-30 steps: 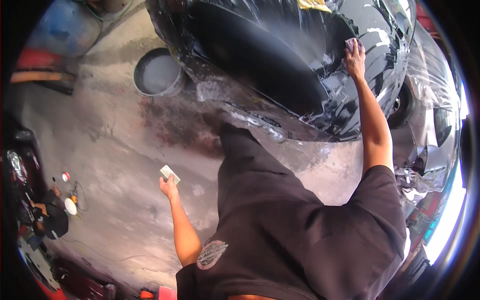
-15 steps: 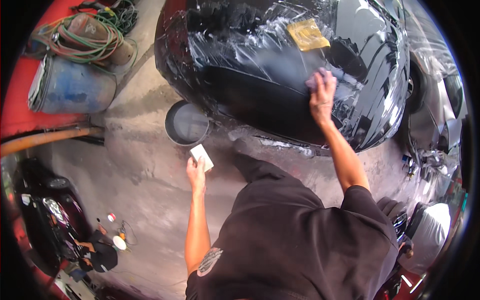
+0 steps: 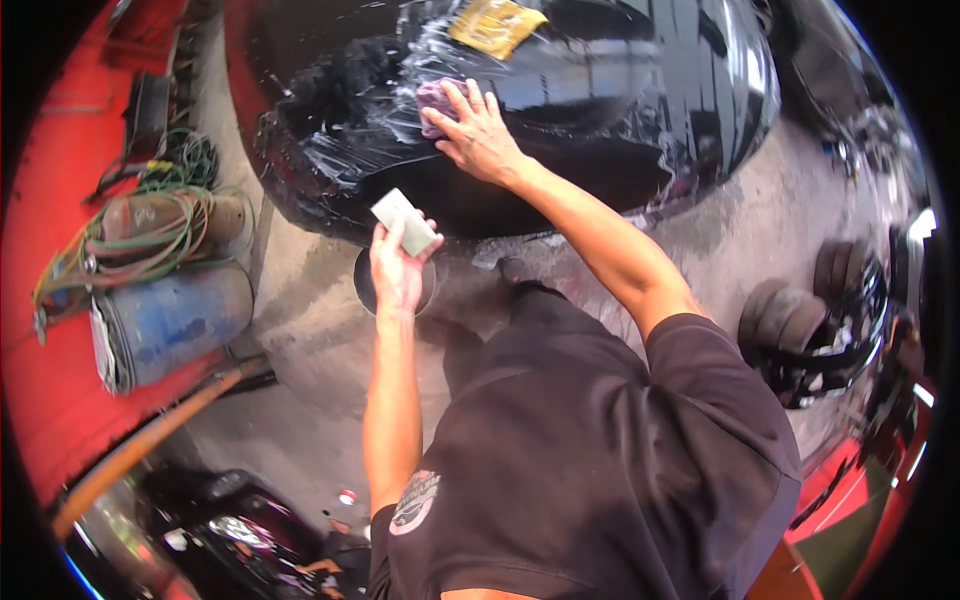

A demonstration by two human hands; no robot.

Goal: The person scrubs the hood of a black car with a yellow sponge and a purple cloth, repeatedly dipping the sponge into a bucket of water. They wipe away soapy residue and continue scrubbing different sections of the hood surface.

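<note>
A black car panel (image 3: pixel 570 140), wet and streaked with whitish suds, curves across the top of the view. Against its surface my right hand (image 3: pixel 485 138) presses a crumpled purple cloth (image 3: pixel 431 104), fingers spread over it. Close by lies a yellow, wrinkled sheet (image 3: pixel 497 27), flat on the panel. My left hand (image 3: pixel 397 275) grips a pale greenish-white rectangular block (image 3: pixel 405 222) between thumb and fingers, at the panel's near edge. Beneath that hand, a dark round bucket (image 3: pixel 366 284) is partly hidden.
At left, a blue drum (image 3: pixel 180 320) lies beside a rusty cylinder draped with coiled hoses (image 3: pixel 165 235). An orange pipe (image 3: pixel 155 445) runs along the lower left, near a dark vehicle (image 3: pixel 235 535). Tyres (image 3: pixel 790 310) and car parts sit on the right.
My right hand has wiped leftward across the panel with the purple cloth. My left hand has risen with the block, from beside the bucket to over it. The whole view has turned.
</note>
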